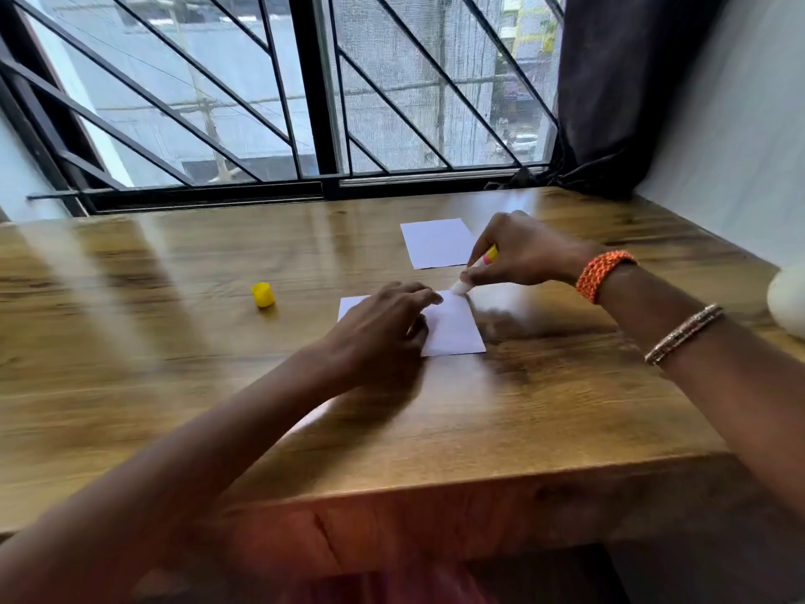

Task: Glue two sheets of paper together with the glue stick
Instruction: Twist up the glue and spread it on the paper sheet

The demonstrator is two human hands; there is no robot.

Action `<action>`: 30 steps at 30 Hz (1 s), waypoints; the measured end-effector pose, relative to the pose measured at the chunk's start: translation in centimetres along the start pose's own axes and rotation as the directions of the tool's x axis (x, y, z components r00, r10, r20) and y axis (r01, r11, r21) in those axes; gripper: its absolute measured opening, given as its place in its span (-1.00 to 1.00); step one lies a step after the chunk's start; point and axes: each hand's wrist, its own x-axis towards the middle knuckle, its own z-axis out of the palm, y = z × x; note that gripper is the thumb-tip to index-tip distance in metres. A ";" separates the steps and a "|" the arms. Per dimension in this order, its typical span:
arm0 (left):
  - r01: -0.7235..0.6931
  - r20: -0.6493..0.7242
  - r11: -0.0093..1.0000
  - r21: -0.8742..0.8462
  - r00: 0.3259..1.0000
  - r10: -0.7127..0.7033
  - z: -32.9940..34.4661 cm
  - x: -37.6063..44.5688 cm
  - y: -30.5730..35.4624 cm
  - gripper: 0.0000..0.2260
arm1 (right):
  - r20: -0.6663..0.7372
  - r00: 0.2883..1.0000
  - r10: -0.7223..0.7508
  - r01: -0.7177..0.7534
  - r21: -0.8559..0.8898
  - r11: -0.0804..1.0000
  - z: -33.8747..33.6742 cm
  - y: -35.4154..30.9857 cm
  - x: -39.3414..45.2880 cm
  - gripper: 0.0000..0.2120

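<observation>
A wooden table [174,385] fills the lower frame below a barred window [261,102]. At centre, the left hand [383,329] lies flat with fingers extended on the near paper sheet [457,329], while the right hand [518,255] grips the glue stick [477,268] — white tip touching that sheet's far edge. A second sheet [435,242] lies just above; the yellow cap [263,295] stands apart, centre-left.

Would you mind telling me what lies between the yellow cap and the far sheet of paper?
Only bare wooden tabletop lies between the small yellow plastic cap and the far white paper sheet, as the head view shows.
</observation>
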 end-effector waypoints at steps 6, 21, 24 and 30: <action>-0.016 0.004 0.993 0.118 1.000 0.015 1.3 0.8 -0.4 -0.60 | -0.017 0.999 0.034 -0.033 0.052 0.998 0.1 0.6 -0.4 -0.78; 0.050 0.068 0.991 0.125 0.996 -0.059 1.1 0.7 0.1 -0.47 | 0.001 1.000 0.020 -0.020 0.008 1.000 -0.1 0.0 -0.7 -0.77; 0.046 0.102 0.989 0.137 0.993 -0.060 1.1 0.8 0.2 -0.48 | 0.014 0.999 0.033 -0.033 0.001 0.999 -0.1 -0.2 -0.4 -0.76; 0.044 0.093 0.983 0.179 0.994 -0.061 1.1 1.4 0.2 -0.66 | 0.024 0.999 0.037 -0.037 -0.002 0.999 -0.3 -0.1 -0.2 -0.78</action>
